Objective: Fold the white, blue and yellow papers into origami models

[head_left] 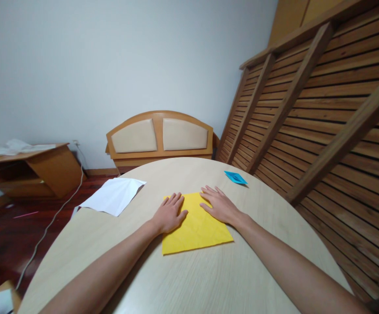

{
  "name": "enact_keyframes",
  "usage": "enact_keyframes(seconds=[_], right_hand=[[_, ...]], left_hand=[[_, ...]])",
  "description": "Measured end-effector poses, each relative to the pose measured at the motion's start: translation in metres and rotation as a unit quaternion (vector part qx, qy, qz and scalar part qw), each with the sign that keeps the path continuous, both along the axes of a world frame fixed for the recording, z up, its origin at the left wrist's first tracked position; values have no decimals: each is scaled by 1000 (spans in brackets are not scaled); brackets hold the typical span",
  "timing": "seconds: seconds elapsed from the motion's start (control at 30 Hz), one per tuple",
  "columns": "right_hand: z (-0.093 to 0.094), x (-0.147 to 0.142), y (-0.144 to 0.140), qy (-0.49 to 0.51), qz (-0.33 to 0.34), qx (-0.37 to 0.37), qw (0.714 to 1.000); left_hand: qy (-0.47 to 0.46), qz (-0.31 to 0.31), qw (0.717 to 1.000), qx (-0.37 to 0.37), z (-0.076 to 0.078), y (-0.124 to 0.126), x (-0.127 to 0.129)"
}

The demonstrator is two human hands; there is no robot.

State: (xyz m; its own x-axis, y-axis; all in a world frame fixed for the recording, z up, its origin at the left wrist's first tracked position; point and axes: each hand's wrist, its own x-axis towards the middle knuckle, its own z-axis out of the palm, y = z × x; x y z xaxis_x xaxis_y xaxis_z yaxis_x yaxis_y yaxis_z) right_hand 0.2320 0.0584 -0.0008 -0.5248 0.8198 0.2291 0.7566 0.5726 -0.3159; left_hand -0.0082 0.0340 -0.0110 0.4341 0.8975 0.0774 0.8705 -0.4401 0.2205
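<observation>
A creased yellow sheet of paper (pixel 196 229) lies flat on the round light-wood table (pixel 192 283). My left hand (pixel 170 213) rests palm down on the sheet's far left corner, fingers spread. On the sheet's far right edge my right hand (pixel 219 205) lies flat too, fingers apart. Neither hand grips anything.
A white folded paper (pixel 114 195) hangs over the table's left edge. A small blue folded paper (pixel 236 177) sits at the far right of the table. Behind stand a wooden headboard (pixel 159 136), a slatted bed frame (pixel 323 109) leaning at right, and a low cabinet (pixel 32 170) at left.
</observation>
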Motion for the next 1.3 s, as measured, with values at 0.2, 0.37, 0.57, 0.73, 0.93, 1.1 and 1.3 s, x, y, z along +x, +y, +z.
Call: enact_keyframes(seconds=[0.2, 0.37, 0.57, 0.73, 0.93, 1.1, 1.3], right_hand=[[2, -23, -18, 3, 121, -66, 990], [-3, -15, -14, -15, 71, -89, 993], [-4, 1, -2, 19, 58, -58, 996], [-2, 2, -3, 20, 93, -70, 993], [1, 2, -7, 4, 94, -93, 991], [-1, 6, -4, -5, 66, -87, 994], [3, 12, -2, 17, 107, -87, 990]], left_hand=[[-14, 20, 1000, 17, -4, 4, -2], [-46, -13, 997, 57, 5, -1, 1], [-9, -56, 998, -2, 3, -3, 3], [16, 0, 1000, -6, 1, 6, -8], [-28, -12, 998, 62, 8, 6, -15], [-49, -176, 983, 20, 16, -3, -10], [-21, -141, 990, 17, 13, -3, -7]])
